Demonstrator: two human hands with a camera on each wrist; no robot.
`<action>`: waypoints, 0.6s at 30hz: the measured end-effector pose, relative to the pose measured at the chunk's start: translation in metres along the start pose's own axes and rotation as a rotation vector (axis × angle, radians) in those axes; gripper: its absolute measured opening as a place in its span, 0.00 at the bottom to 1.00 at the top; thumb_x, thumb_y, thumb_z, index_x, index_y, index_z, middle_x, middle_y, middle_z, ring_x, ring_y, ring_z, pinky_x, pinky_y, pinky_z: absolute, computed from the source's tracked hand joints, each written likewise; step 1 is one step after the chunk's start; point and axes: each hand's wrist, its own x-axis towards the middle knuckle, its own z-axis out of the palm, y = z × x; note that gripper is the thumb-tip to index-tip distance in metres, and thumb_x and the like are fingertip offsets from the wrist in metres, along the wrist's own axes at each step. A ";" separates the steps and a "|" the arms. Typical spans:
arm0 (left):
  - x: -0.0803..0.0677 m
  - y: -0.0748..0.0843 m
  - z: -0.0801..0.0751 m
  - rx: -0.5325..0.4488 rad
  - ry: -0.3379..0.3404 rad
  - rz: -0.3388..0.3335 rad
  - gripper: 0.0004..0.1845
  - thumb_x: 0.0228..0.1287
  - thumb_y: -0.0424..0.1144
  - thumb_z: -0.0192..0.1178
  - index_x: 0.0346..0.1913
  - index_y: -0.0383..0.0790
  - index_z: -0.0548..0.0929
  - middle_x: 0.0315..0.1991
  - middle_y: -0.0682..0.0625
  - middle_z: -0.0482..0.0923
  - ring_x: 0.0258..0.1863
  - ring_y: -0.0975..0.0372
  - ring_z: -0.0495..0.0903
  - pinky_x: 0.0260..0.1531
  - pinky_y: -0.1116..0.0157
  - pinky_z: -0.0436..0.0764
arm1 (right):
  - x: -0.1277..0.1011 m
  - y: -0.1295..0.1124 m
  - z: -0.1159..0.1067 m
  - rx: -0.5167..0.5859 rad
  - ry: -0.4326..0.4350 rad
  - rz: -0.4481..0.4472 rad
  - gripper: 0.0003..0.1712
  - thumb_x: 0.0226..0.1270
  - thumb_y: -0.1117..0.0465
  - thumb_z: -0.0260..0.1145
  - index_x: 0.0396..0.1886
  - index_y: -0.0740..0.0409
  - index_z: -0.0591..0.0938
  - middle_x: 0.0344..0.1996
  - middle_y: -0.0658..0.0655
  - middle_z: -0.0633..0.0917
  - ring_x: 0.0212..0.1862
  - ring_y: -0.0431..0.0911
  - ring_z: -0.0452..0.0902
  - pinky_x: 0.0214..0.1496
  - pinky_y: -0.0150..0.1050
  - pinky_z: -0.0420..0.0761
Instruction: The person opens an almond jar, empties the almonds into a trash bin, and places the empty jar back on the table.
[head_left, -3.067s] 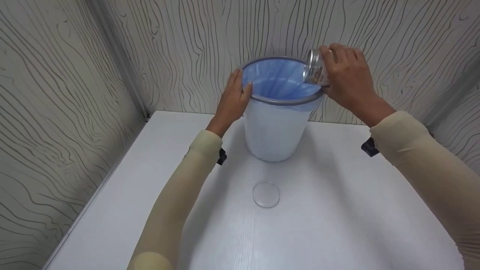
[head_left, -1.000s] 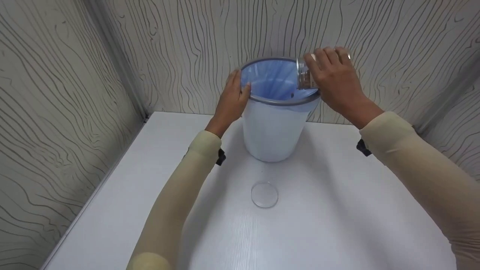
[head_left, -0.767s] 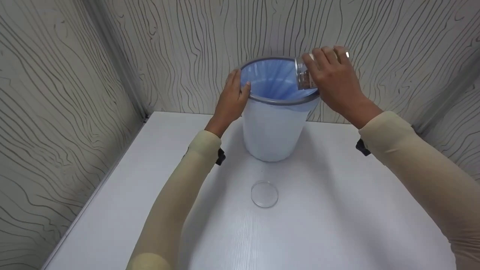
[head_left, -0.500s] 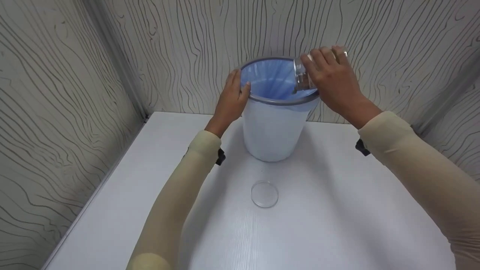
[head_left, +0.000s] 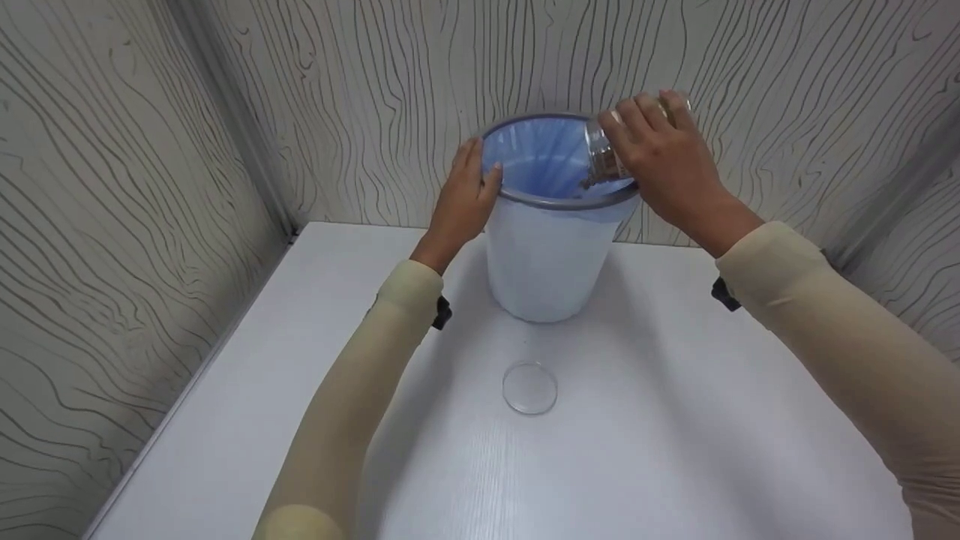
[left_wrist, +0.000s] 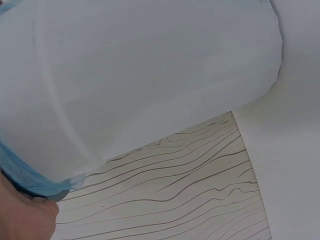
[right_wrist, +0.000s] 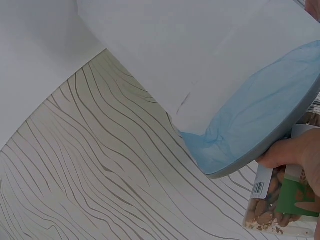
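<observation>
A white trash bin [head_left: 547, 259] with a grey rim and a blue liner [head_left: 536, 154] stands upright on the table. At its left side my left hand [head_left: 466, 196] grips the rim, the thumb near the liner. My right hand [head_left: 669, 159] holds a clear jar [head_left: 602, 146] tipped over the right rim, mouth toward the inside. Brown pieces [head_left: 588, 183] show at the jar's lower lip. In the right wrist view the jar's label [right_wrist: 296, 200] carries green and white print, with brown almond-like shapes beside it. The bin's bottom is hidden.
A clear round lid [head_left: 529, 388] lies on the white table [head_left: 615, 465] in front of the bin. Wood-patterned panels [head_left: 375, 112] rise behind the table and at both sides.
My right hand has brought the jar left and tipped its mouth further down into the bin. Brown pieces now show at its lip. Left hand, bin and lid have hardly moved.
</observation>
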 end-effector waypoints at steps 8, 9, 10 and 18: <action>0.002 0.001 0.000 0.003 -0.018 -0.007 0.36 0.83 0.54 0.38 0.81 0.33 0.49 0.81 0.42 0.47 0.80 0.57 0.50 0.75 0.64 0.55 | 0.001 0.001 -0.001 0.006 -0.025 -0.008 0.49 0.47 0.80 0.76 0.71 0.63 0.68 0.63 0.69 0.73 0.66 0.63 0.67 0.74 0.61 0.59; 0.002 0.001 0.000 0.006 -0.020 -0.008 0.36 0.83 0.54 0.38 0.81 0.33 0.49 0.81 0.42 0.47 0.80 0.57 0.49 0.75 0.64 0.55 | 0.001 0.001 -0.001 0.004 -0.030 -0.009 0.49 0.47 0.80 0.77 0.71 0.63 0.68 0.63 0.69 0.73 0.67 0.63 0.67 0.74 0.61 0.59; 0.002 0.000 0.000 0.008 -0.020 -0.008 0.37 0.83 0.54 0.38 0.81 0.33 0.49 0.81 0.42 0.47 0.80 0.57 0.50 0.75 0.64 0.55 | 0.001 0.000 0.000 0.002 -0.036 -0.011 0.49 0.47 0.79 0.76 0.71 0.63 0.67 0.63 0.69 0.73 0.67 0.64 0.67 0.74 0.61 0.58; 0.001 0.000 -0.001 0.003 -0.014 -0.002 0.36 0.83 0.54 0.38 0.81 0.34 0.49 0.81 0.42 0.47 0.80 0.57 0.50 0.75 0.64 0.54 | 0.002 0.000 0.001 -0.018 -0.075 -0.007 0.51 0.47 0.78 0.78 0.73 0.62 0.66 0.66 0.69 0.72 0.69 0.63 0.65 0.76 0.60 0.56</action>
